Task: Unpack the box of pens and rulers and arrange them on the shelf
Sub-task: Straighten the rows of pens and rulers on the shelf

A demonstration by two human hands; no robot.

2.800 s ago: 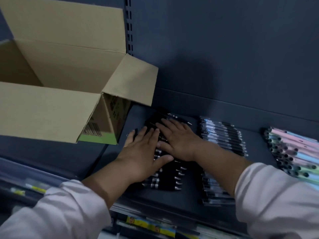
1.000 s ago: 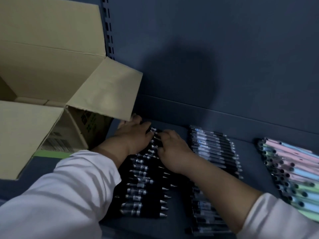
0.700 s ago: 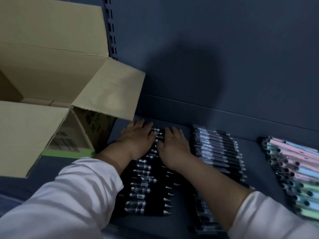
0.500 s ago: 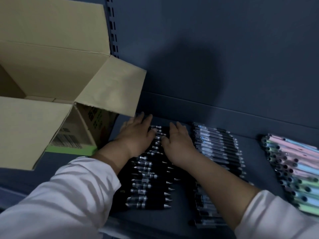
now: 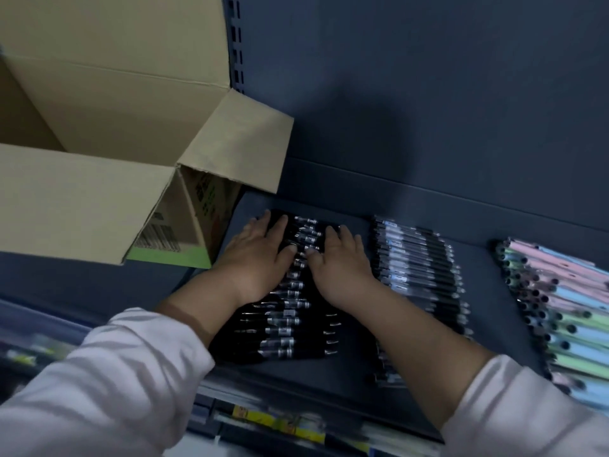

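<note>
Pens with black barrels (image 5: 286, 321) lie in one long row on the dark shelf (image 5: 349, 371), running from the back panel toward the front edge. Both hands rest flat on the far end of that row, the left hand (image 5: 258, 258) beside the right hand (image 5: 342, 263). Their fingers (image 5: 280, 225) are stretched out straight, pressing on the barrels and gripping nothing. Just to the right lies a second row of clear-barrelled pens (image 5: 418, 268). Farther right, set apart, is a row of pastel pens (image 5: 566, 308). An open cardboard box (image 5: 99, 120) stands to the left, one flap reaching out near the left hand.
</note>
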